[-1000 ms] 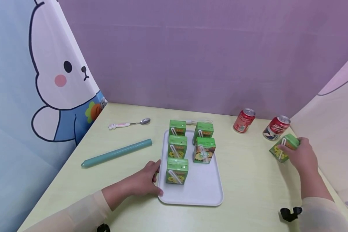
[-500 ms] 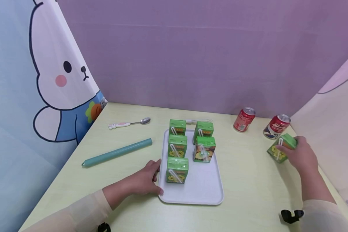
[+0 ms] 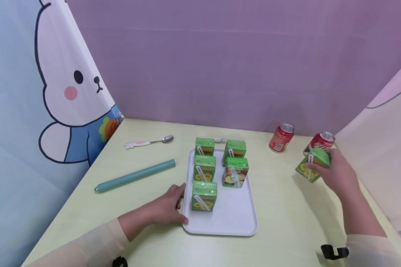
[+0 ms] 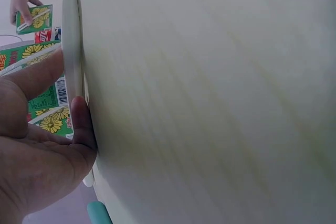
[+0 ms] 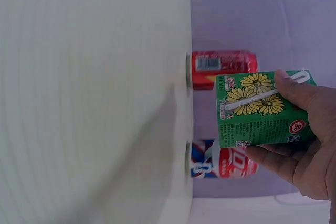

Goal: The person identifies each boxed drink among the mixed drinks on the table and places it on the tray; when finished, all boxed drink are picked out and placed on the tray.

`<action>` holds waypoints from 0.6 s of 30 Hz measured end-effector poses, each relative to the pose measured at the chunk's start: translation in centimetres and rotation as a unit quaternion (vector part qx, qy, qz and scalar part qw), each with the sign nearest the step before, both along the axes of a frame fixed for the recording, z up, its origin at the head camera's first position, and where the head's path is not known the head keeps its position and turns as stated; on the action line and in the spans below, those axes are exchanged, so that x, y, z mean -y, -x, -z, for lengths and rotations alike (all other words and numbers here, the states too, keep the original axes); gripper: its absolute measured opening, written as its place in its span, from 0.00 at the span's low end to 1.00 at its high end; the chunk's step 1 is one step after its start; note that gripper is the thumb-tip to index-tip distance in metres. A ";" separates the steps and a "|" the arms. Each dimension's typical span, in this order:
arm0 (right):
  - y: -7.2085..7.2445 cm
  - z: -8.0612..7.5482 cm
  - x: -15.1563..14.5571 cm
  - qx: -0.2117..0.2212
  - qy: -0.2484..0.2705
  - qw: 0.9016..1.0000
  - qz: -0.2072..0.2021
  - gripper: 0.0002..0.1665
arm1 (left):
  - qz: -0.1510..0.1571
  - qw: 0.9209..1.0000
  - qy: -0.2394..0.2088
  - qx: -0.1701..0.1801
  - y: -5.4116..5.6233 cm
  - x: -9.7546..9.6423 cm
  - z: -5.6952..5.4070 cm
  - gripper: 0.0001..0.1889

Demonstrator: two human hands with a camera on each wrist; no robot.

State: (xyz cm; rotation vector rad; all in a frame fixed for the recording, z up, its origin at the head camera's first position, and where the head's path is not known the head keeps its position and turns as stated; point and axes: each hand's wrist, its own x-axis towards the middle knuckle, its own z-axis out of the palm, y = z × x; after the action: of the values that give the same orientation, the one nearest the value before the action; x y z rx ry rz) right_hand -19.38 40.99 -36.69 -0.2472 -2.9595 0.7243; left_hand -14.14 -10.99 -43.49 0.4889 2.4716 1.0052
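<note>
On the right, my right hand [image 3: 341,174] holds a green juice box [image 3: 309,170] between thumb and fingers, tilted above the table. Yellow flowers and a white straw show on that box in the right wrist view, where my thumb lies across its printed face. My left hand [image 3: 165,207] grips the left rim of a white tray [image 3: 237,215] near its front corner. Several green juice boxes stand on this tray: three in a left column, the front one [image 3: 204,196] closest to my left hand, and two in a right column, including a brown-fronted one [image 3: 235,172].
Two red cans stand at the back right, one [image 3: 281,138] apart and the other [image 3: 322,141] partly behind the held box. A teal stick [image 3: 135,176] and a spoon [image 3: 150,142] lie left of the tray. Behind it lies a white whisk [image 3: 232,139].
My right hand has lifted the juice box and brought it leftward, so it now overlaps the right can in the head view. My left hand and the tray have stayed put.
</note>
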 end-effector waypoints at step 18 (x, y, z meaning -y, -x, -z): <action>-3.6 -3.6 9.8 -0.048 -0.048 0.990 -0.127 0.42 | 0.005 1.000 -0.003 -0.001 0.0 0.1 0.1 0.60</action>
State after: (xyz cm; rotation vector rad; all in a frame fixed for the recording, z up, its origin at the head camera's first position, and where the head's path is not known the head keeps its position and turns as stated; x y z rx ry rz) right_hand -15.82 31.22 -33.13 0.1694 -2.9520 0.5955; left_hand -14.17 -11.06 -43.57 0.5033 2.4657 1.0105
